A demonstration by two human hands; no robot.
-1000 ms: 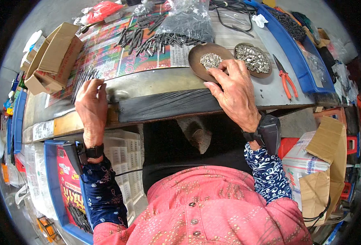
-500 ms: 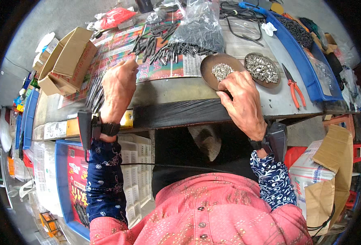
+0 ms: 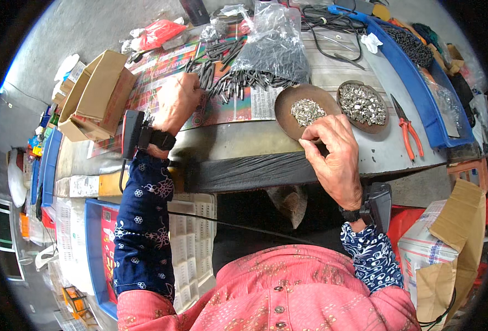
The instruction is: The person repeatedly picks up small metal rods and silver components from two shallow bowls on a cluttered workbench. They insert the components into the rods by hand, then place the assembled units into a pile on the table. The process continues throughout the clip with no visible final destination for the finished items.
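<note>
My left hand (image 3: 179,102) is closed at the near-left edge of a pile of thin black rods (image 3: 224,88); its fingertips are turned away, so what they hold is hidden. My right hand (image 3: 335,160) is at the near right rim of a round brown dish (image 3: 283,105), thumb and fingertips brought together in a pinch. Anything between those fingertips is too small to make out. Small silvery metal pieces (image 3: 307,112) lie heaped in the dish. Beside it, a second round dish (image 3: 377,128) holds larger silvery metal bits (image 3: 361,103).
Pliers with red handles (image 3: 409,138) lie right of the dishes. A clear plastic bag (image 3: 271,49) of black rods stands behind the pile. A cardboard box (image 3: 98,94) is at left, a blue tray (image 3: 426,88) at right. Black cable (image 3: 332,49) coils at the back.
My left hand has moved away from me and slightly right, up to the black rods. My right hand has drawn back a little from the metal pieces to the dish's near rim. The view has shifted slightly.
</note>
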